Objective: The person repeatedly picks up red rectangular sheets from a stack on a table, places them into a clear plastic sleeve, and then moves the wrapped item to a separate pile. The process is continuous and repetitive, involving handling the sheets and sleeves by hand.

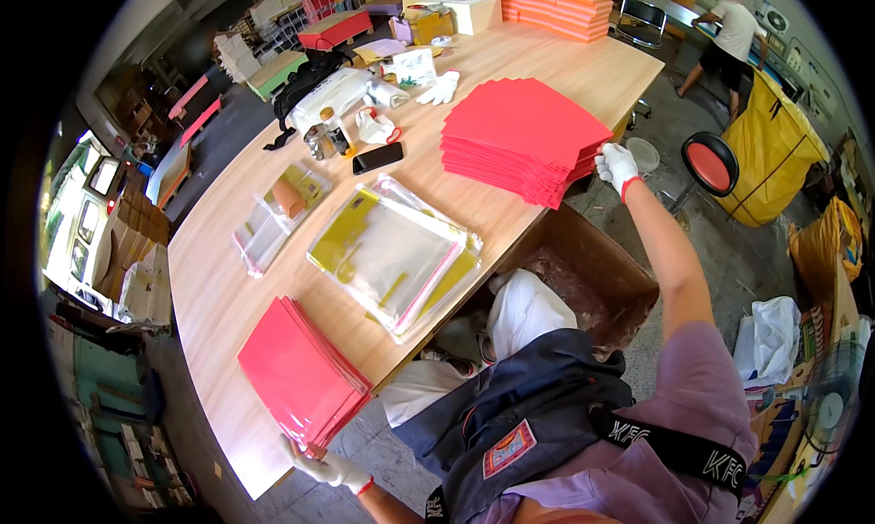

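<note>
My right hand (618,166), in a white glove with a red cuff, pinches the right corner of a fanned pile of red card sheets (524,128) on the table. My left hand (330,467), gloved the same way, closes on the near corner of a neat stack of red sheets in glossy clear sleeves (301,374) by the table's near left edge. Between the two piles lie clear plastic sleeves (392,251), stacked slightly askew with yellow-green showing through. Some fingertips of both hands are hidden by the red stacks.
The wooden table (210,296) also bears a black phone (377,159), a bottle (335,132), a loose white glove (440,88) and orange-pink stacks (556,9). Below its edge stands a brown carton (592,269). A stool (711,164), a yellow sack (770,150) and another person (734,32) are right.
</note>
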Demonstrator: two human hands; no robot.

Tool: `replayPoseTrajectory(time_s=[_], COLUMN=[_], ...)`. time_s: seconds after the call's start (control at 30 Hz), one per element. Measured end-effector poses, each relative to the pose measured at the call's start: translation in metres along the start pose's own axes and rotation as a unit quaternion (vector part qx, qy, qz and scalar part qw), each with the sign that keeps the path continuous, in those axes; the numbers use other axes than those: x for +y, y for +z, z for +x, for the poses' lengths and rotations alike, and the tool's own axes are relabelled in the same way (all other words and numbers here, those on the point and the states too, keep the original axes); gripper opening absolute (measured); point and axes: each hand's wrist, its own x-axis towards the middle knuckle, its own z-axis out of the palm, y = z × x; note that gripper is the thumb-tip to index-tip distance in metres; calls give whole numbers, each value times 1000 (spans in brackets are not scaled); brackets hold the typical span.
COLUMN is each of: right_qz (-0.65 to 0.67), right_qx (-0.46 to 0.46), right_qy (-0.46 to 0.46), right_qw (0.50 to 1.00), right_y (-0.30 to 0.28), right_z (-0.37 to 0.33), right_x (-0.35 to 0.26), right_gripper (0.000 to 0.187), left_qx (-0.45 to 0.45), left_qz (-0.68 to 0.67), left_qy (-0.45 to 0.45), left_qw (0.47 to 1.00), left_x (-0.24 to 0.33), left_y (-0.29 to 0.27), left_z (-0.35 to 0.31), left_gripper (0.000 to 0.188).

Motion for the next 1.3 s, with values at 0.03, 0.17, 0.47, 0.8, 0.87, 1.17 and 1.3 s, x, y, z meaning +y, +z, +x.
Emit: replayPoseTrajectory(time_s=[0.03,0.17,0.47,0.8,0.87,1.17,1.3], right_qz=[31,36,125,268,193,210,262], right_qx=[-14,-25,-90,-173,-257,-333,-206], right_qy=[22,44,36,61,126,275,292], right_qw=[999,998,987,946,939,877,897], right_y=[-5,5,43,72,52,25,44], right_z=[13,35,52,-132,-163,-200,-221], right_x=[5,1,-20,-31,-15,90,103], right_gripper=[19,24,17,20,21,21,22], left_qx=[-17,-97,-398,-478,-471,-431,-385], left_qz=[-47,27,53,267,243,104,70], left_qy=[33,108,102,109,104,54,29], left_qw=[998,989,910,830,842,895,920], left_x=[-14,27,100,95,87,75,80], left_y=[7,33,136,217,225,211,208], left_z=[-3,-2,-10,10,7,5,12], left_gripper=[29,23,30,20,18,12,10])
